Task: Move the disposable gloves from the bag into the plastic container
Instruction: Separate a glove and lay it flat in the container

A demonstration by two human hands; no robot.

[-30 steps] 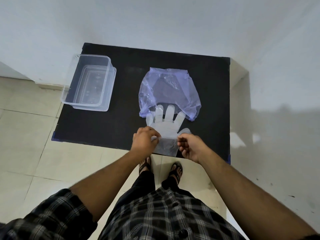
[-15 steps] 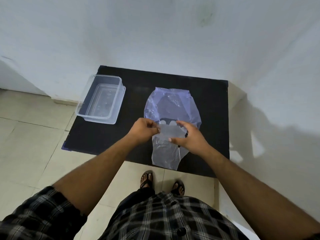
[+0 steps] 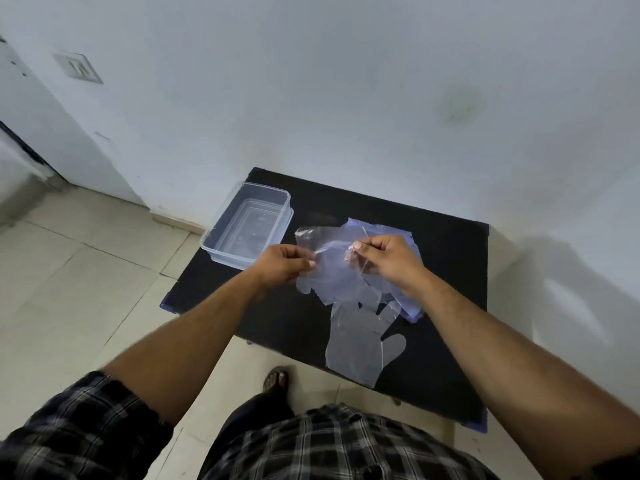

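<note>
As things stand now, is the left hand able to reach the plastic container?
Probably yes. The left hand is just beside the near right corner of the plastic container, with nothing between them. But it is pinching a glove together with the right hand, so it is not free yet.

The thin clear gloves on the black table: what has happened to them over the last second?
Both hands, left and right, pinched the thin clear glove by its cuff at the near edge, then lifted one clear plastic glove up over the bluish plastic bag. A second clear glove now lies flat on the black table. The empty clear plastic container stays at the table's far left.
</note>
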